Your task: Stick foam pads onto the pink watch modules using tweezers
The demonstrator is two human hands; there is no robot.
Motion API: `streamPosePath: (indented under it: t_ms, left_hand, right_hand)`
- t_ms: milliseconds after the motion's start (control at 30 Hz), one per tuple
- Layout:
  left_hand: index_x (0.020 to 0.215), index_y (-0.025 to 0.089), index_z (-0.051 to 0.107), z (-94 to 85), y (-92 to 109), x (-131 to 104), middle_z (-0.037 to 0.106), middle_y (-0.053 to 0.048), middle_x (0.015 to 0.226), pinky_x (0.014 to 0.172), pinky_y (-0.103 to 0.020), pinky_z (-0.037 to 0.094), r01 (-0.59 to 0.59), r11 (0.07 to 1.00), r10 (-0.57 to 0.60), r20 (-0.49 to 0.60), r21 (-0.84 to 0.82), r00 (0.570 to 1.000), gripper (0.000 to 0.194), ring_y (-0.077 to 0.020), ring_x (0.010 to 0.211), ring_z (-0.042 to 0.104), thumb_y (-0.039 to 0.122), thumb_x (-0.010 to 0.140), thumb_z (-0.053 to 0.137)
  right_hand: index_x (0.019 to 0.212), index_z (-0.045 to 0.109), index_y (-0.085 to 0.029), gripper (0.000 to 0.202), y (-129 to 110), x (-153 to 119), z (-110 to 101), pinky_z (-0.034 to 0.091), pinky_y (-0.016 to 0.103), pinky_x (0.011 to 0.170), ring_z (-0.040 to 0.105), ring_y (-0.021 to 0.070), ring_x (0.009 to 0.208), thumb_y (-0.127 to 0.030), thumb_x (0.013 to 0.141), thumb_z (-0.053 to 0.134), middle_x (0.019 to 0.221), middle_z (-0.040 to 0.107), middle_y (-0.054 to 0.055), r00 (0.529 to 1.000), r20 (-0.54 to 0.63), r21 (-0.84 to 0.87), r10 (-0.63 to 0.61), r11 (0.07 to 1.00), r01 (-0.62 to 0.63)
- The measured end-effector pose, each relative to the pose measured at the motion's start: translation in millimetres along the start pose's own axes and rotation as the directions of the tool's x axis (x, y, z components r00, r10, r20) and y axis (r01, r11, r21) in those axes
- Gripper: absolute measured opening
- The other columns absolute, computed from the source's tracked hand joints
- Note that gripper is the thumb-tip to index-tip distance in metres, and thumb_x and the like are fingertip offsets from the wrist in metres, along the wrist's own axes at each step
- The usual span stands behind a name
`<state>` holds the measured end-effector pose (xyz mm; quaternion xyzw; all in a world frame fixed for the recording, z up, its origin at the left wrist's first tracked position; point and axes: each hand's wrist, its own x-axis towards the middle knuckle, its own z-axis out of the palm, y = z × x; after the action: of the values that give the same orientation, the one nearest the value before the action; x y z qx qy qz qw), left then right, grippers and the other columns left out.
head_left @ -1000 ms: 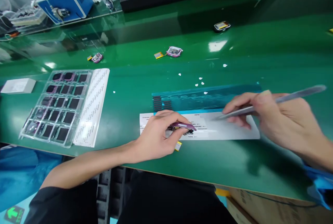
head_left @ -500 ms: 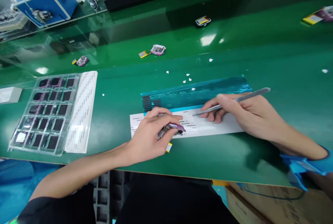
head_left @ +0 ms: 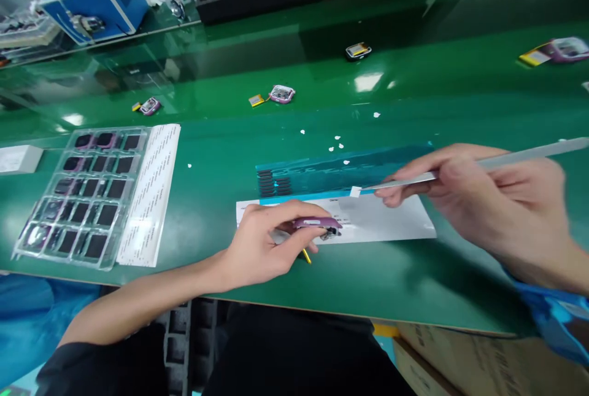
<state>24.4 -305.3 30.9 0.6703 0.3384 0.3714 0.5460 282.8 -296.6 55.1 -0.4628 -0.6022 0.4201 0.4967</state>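
Note:
My left hand is closed around a purple watch case held on edge, its inner parts showing at the right end. A yellow battery hangs beneath it. In my right hand is a pair of metal tweezers, pointing left. At their tips sits a small white sticker. Under both hands lies a white printed backing sheet. Just behind it is a blue translucent film with several small black strips at its left end.
A clear tray of watch parts and white label sheets lie on the left. Open watch cases with batteries rest farther back, near a black watch case. Small white scraps dot the green table. A blue box stands behind.
My right hand has moved right and lifted, with a white sticker now at the tweezer tips. My left hand has tilted the watch case and shifted it slightly right.

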Motion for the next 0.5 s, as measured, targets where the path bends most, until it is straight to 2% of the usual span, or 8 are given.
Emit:
streamPosePath:
  t_ms: [100, 167, 300, 367, 500]
  left_hand:
    - [0.117, 0.014, 0.078, -4.0, 6.8, 2.7, 0.084, -0.009, 0.101, 0.053, -0.022, 0.059, 0.232, 0.955, -0.227, 0.05, -0.187, 0.973, 0.022, -0.0169, 0.062, 0.081, 0.021, 0.097, 0.071]
    - [0.124, 0.015, 0.077, -8.0, 8.2, 4.1, 0.083, -0.007, 0.091, 0.054, -0.023, 0.06, 0.302, 0.916, -0.282, 0.114, -0.263, 0.953, 0.029, -0.0221, 0.068, 0.083, 0.02, 0.096, 0.072]
    - [0.131, 0.019, 0.076, -14.3, 8.6, 3.8, 0.085, -0.007, 0.102, 0.075, -0.034, 0.069, 0.33, 0.866, -0.273, 0.197, -0.377, 0.942, 0.036, -0.0262, 0.081, 0.085, 0.015, 0.095, 0.071]
    - [0.133, 0.019, 0.075, -15.2, 9.3, 3.1, 0.084, -0.008, 0.105, 0.075, -0.034, 0.068, 0.331, 0.857, -0.266, 0.211, -0.395, 0.941, 0.039, -0.0264, 0.082, 0.086, 0.013, 0.095, 0.07]
    - [0.134, 0.017, 0.075, -14.1, 11.3, 2.9, 0.085, -0.008, 0.099, 0.064, -0.032, 0.064, 0.34, 0.867, -0.284, 0.199, -0.365, 0.938, 0.041, -0.0283, 0.081, 0.085, 0.013, 0.093, 0.069]
  right_hand:
    - [0.078, 0.082, -0.023, 0.039, -15.5, -1.3, 20.3, 0.066, 0.034, 0.054, 0.074, 0.0208, 0.06, -0.053, 0.102, 0.072, 0.075, 0.077, 0.008, 0.997, -0.033, -0.041, -0.067, 0.997, 0.066]
    - [0.075, 0.079, -0.023, 0.044, -20.1, -1.6, 32.0, 0.063, 0.031, 0.049, 0.072, 0.0193, 0.056, -0.052, 0.105, 0.066, 0.071, 0.075, 0.006, 0.998, 0.02, -0.045, -0.055, 0.997, 0.056]
    - [0.075, 0.076, -0.026, 0.047, -18.4, -1.3, 45.0, 0.062, 0.029, 0.048, 0.071, 0.0173, 0.053, -0.053, 0.109, 0.059, 0.07, 0.074, 0.003, 0.993, 0.116, -0.044, -0.02, 0.999, 0.025]
    - [0.076, 0.076, -0.028, 0.046, -15.5, -1.7, 46.5, 0.064, 0.031, 0.051, 0.072, 0.0176, 0.055, -0.051, 0.11, 0.056, 0.072, 0.075, 0.003, 0.99, 0.136, -0.085, -0.03, 0.996, 0.042]
    - [0.07, 0.072, -0.028, 0.05, -11.6, -2.5, 46.0, 0.065, 0.034, 0.056, 0.072, 0.0175, 0.059, -0.044, 0.113, 0.051, 0.073, 0.074, 0.002, 0.983, 0.151, -0.175, -0.1, 0.976, 0.127]
